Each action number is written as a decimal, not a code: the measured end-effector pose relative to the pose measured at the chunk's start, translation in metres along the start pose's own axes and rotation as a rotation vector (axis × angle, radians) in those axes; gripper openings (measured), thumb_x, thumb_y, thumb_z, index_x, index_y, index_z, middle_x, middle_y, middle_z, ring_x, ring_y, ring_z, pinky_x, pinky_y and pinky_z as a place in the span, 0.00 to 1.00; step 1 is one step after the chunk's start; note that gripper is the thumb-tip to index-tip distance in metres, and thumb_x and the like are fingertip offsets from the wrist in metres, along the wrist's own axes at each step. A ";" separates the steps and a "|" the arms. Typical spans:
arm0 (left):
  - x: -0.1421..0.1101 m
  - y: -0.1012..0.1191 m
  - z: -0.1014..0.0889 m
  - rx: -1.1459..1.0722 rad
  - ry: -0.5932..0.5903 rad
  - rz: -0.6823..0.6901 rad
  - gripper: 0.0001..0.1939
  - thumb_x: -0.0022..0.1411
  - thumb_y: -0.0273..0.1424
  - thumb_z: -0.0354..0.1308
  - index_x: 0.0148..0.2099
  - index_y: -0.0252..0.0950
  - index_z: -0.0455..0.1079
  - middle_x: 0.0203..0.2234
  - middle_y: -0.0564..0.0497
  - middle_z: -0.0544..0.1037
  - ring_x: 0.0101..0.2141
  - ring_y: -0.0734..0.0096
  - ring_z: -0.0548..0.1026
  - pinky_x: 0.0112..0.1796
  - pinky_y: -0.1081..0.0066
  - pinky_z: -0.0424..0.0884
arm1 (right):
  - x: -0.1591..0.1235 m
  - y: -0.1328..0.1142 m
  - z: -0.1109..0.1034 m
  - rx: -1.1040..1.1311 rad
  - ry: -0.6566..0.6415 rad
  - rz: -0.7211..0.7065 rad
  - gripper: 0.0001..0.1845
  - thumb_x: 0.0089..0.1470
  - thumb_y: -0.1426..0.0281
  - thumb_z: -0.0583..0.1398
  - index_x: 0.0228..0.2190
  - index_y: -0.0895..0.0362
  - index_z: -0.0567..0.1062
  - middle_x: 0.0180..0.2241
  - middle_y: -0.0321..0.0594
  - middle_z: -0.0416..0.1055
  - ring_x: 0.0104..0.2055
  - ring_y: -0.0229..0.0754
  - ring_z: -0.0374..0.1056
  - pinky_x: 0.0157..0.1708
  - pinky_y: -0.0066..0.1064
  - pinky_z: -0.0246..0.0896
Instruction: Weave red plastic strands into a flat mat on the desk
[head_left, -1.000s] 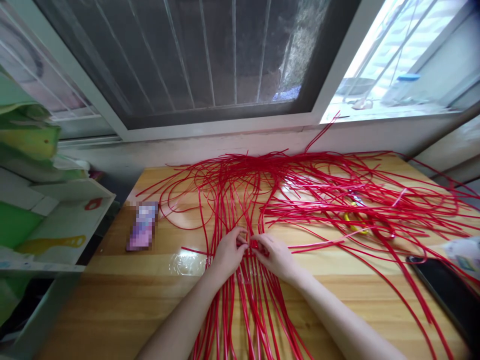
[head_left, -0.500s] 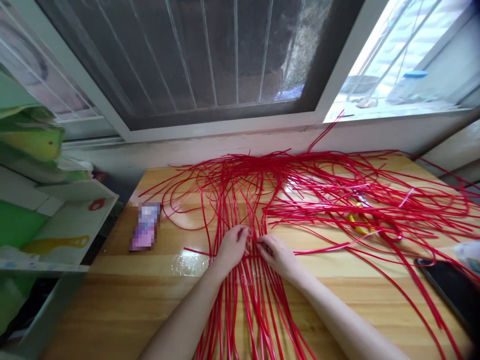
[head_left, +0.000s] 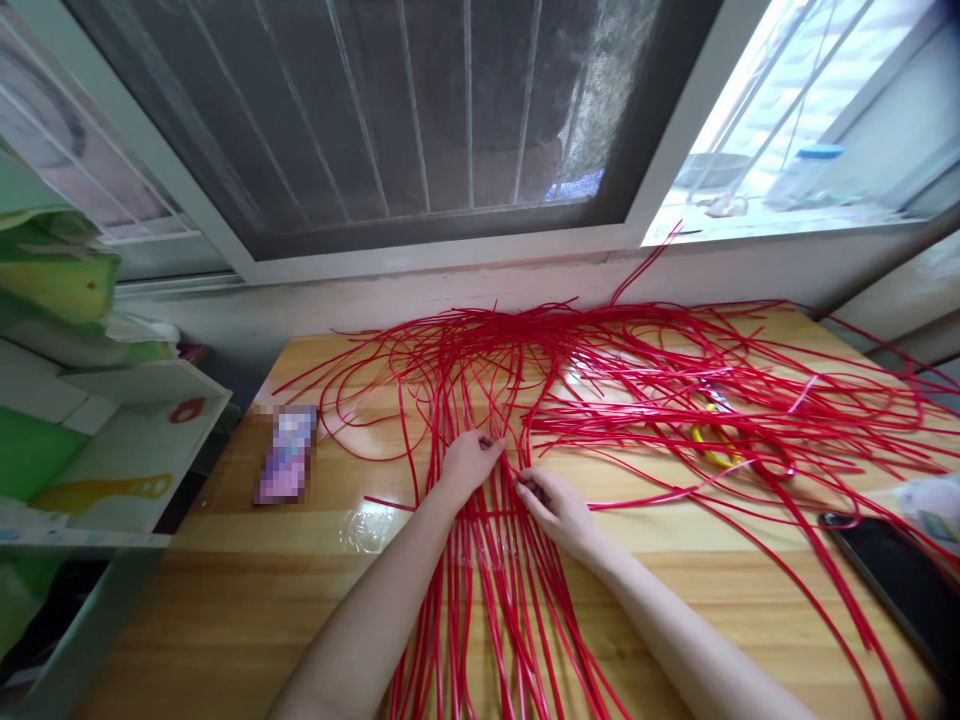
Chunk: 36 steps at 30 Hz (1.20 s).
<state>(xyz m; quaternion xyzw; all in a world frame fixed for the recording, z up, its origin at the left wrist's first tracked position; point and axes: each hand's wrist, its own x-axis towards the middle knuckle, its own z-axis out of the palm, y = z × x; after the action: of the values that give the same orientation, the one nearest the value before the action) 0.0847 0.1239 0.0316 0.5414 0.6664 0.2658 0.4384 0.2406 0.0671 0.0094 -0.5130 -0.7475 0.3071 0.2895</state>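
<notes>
Many long red plastic strands (head_left: 491, 600) run lengthwise down the middle of the table, with one red strand lying crosswise through them. My left hand (head_left: 471, 462) rests over the strands, its thumb and fingertips pinched on a red strand near the centre. Just to its right and slightly nearer me, my right hand (head_left: 551, 502) has its fingers curled closed on the red strands at the right of the row. Clear tape (head_left: 487, 552) lies across the strands just below the hands.
A heap of loose red strands (head_left: 540, 325) spreads along the table's back and right. Yellow-handled scissors (head_left: 712, 440) lie among them. A black phone (head_left: 892, 575) is at the right, a pixelated phone-shaped item (head_left: 286, 455) at the left. A window frame (head_left: 442, 250) stands behind.
My left hand has shifted slightly up and away, its fingertips now reaching further right. My right hand stays almost in place. The view has moved a little.
</notes>
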 end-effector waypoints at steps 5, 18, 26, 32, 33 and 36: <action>0.009 0.010 0.004 0.077 0.043 0.096 0.05 0.48 0.33 0.58 0.25 0.36 0.70 0.22 0.50 0.73 0.29 0.68 0.71 0.33 0.72 0.63 | 0.000 0.003 0.002 0.041 0.005 0.018 0.12 0.52 0.65 0.50 0.33 0.57 0.69 0.28 0.40 0.70 0.29 0.39 0.65 0.31 0.30 0.61; 0.013 0.003 0.011 -0.053 -0.036 0.183 0.08 0.55 0.33 0.52 0.32 0.36 0.70 0.27 0.49 0.74 0.29 0.72 0.70 0.33 0.74 0.64 | 0.007 0.002 0.009 -0.192 0.015 0.016 0.12 0.52 0.69 0.48 0.28 0.58 0.69 0.25 0.41 0.68 0.26 0.39 0.63 0.27 0.29 0.57; 0.008 -0.007 0.010 -0.151 -0.125 -0.005 0.21 0.63 0.37 0.32 0.38 0.32 0.64 0.24 0.48 0.74 0.17 0.79 0.69 0.19 0.78 0.64 | 0.020 -0.008 0.001 -0.205 -0.083 0.139 0.12 0.52 0.68 0.49 0.27 0.58 0.71 0.24 0.41 0.70 0.26 0.40 0.65 0.25 0.28 0.53; 0.002 -0.006 0.010 0.053 -0.015 0.017 0.09 0.56 0.30 0.50 0.41 0.36 0.64 0.31 0.49 0.75 0.26 0.75 0.72 0.29 0.74 0.67 | 0.018 -0.011 0.001 -0.208 -0.052 0.159 0.12 0.52 0.68 0.48 0.27 0.58 0.70 0.23 0.39 0.69 0.25 0.38 0.63 0.25 0.27 0.51; 0.001 -0.005 0.010 0.099 0.011 0.026 0.09 0.54 0.30 0.51 0.39 0.37 0.66 0.32 0.49 0.75 0.29 0.74 0.73 0.33 0.73 0.67 | 0.017 -0.010 0.002 -0.204 -0.047 0.167 0.12 0.52 0.68 0.48 0.28 0.58 0.70 0.23 0.39 0.69 0.25 0.38 0.63 0.25 0.27 0.51; 0.000 0.000 0.011 0.212 0.058 0.036 0.08 0.53 0.31 0.52 0.36 0.37 0.68 0.32 0.49 0.75 0.35 0.68 0.72 0.38 0.70 0.64 | 0.016 -0.010 0.003 -0.201 -0.050 0.180 0.12 0.52 0.68 0.48 0.28 0.58 0.70 0.23 0.39 0.69 0.25 0.38 0.63 0.25 0.26 0.51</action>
<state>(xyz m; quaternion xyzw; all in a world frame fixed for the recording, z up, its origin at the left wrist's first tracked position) 0.0944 0.1229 0.0265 0.5887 0.6933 0.2172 0.3544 0.2278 0.0790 0.0172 -0.5967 -0.7324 0.2681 0.1889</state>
